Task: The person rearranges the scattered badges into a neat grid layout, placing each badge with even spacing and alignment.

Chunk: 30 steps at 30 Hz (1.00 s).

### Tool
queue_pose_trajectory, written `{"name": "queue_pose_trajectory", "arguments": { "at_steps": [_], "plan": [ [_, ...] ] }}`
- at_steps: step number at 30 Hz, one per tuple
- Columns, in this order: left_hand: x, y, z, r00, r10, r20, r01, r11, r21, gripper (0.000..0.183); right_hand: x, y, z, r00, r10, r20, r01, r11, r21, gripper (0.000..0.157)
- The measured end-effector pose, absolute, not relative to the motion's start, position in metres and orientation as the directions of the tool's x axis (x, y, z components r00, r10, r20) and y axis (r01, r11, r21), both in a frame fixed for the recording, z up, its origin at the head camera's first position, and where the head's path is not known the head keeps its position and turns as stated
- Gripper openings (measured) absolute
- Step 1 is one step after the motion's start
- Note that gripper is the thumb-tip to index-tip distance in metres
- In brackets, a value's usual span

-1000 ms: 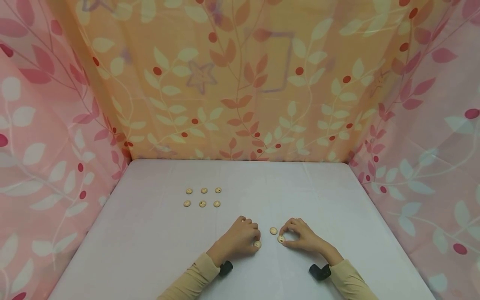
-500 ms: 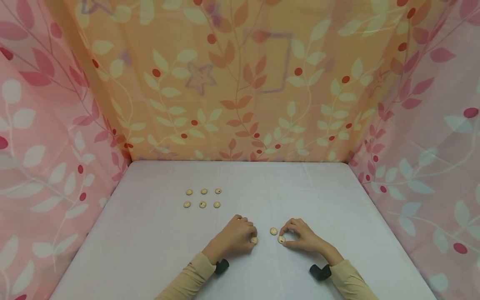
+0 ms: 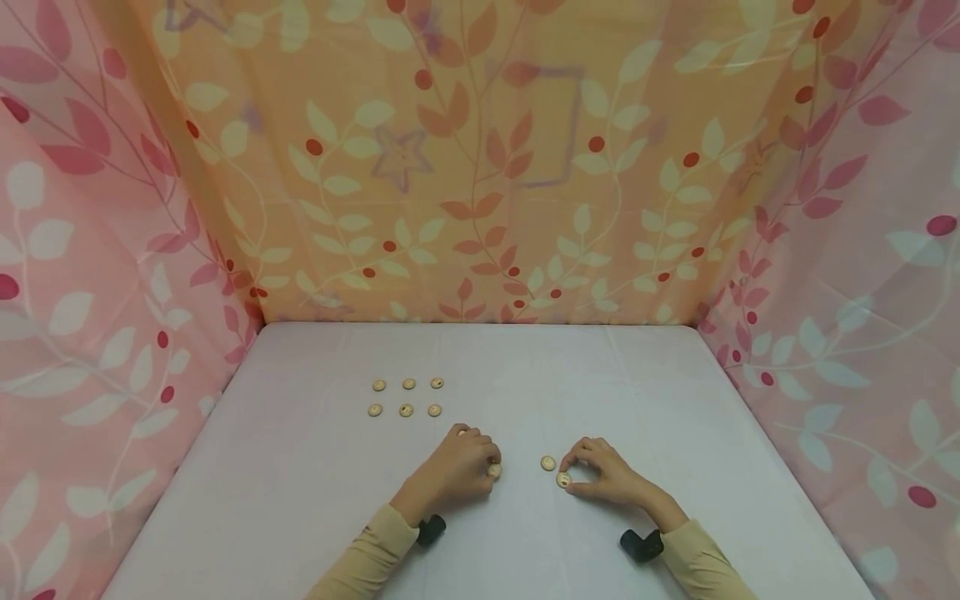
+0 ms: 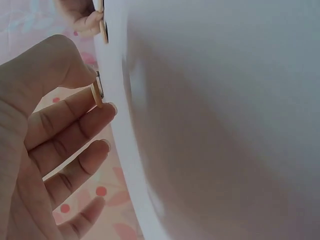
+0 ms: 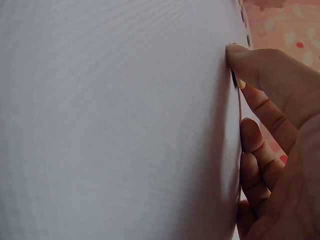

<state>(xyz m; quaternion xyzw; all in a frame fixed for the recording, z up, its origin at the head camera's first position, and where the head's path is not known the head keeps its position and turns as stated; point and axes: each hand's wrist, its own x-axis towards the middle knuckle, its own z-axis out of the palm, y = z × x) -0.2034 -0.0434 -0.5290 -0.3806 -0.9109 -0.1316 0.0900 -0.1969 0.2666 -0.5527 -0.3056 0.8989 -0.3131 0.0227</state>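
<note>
My left hand [image 3: 450, 471] pinches a small round wooden disc [image 3: 494, 471] between thumb and fingers. In the left wrist view that disc [image 4: 98, 92] shows edge-on above the white tabletop, the other fingers spread below it. To the right, my right hand [image 3: 611, 479] has its thumb and index finger on opposite edges of another wooden disc [image 3: 564, 480], which bears a dark mark. Just up and left of that disc lies a loose wooden disc [image 3: 548, 462]. The right wrist view shows the thumb [image 5: 255, 62] low at the cloth, with most of the disc hidden.
Several similar wooden discs [image 3: 406, 410] lie in two neat rows at the back left of the white-covered table [image 3: 600, 367]. Floral curtains [image 3: 480, 167] enclose the back and both sides. A black device [image 3: 642, 545] is strapped at each wrist.
My left hand has moved left and slightly away from me with its disc, widening the gap to the right hand. The right hand and its disc stay in place.
</note>
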Motion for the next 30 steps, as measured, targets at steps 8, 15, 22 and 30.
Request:
{"name": "queue_pose_trajectory", "arguments": {
  "at_steps": [8,15,22,30],
  "plan": [
    [-0.21,-0.058,-0.534,-0.701,0.649,0.294,0.706,0.69,0.16,0.013,-0.197,0.267,-0.552,-0.817,-0.56,0.138,-0.524,0.622,-0.582,0.022],
    [-0.213,-0.071,-0.534,-0.745,0.611,0.268,0.663,0.723,0.192,0.016,-0.197,0.267,-0.552,-0.819,-0.558,0.133,-0.518,0.621,-0.588,0.022],
    [-0.217,-0.084,-0.536,-0.767,0.569,0.296,0.635,0.74,0.222,0.013,-0.197,0.267,-0.553,-0.818,-0.558,0.138,-0.522,0.619,-0.587,0.022],
    [-0.221,-0.102,-0.536,-0.81,0.496,0.313,0.573,0.781,0.248,0.01,-0.198,0.267,-0.555,-0.821,-0.559,0.115,-0.51,0.629,-0.587,0.022]
  ]
}}
